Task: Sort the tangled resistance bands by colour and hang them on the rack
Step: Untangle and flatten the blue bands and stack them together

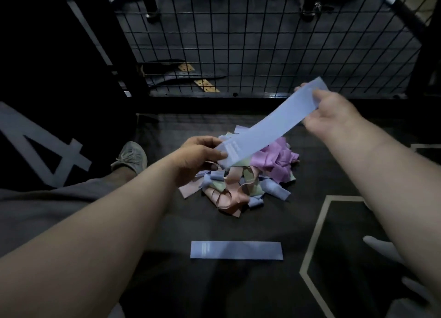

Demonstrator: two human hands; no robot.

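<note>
A light blue resistance band [267, 124] is stretched flat in the air between both hands, above the pile. My left hand [198, 155] pinches its lower left end and my right hand [334, 112] pinches its upper right end. Under it, on the dark floor, lies a tangled pile of bands [241, 181] in purple, peach, pale green and blue. A second blue band [236, 250] lies flat and straight on the floor nearer to me. A black wire grid rack [238, 43] stands upright behind the pile.
My left leg and grey shoe [130, 156] rest on the floor left of the pile. A large white numeral [43, 145] and pale floor lines [317, 234] mark the dark mat. Dark gear lies behind the grid.
</note>
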